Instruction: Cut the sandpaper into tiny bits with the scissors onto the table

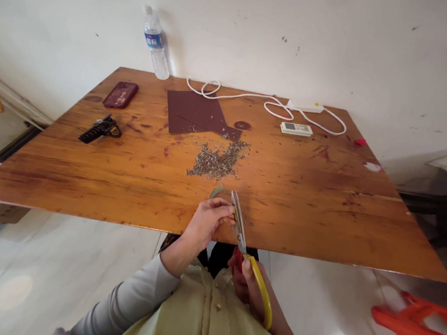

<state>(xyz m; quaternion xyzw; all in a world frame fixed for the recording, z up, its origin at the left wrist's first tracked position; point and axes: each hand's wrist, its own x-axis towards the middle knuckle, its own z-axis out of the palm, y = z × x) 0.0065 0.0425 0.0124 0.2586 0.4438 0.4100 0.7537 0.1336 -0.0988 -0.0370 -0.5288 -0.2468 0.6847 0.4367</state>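
My left hand pinches a thin greenish-brown strip, whose curved pale green end sticks out past the fingers; its exact kind is unclear. In my right hand is a pair of scissors with a yellow and a red handle loop. The narrow blades point away from me, slightly parted, with the strip at or between them beside my left fingertips. Just beyond lies a loose heap of small grey-brown clippings on the wooden table.
Dark red sheets lie behind the heap, near a white cable and power strip. A remote control, a dark red case, a black object and a plastic bottle stand or lie around. An orange stool is at right.
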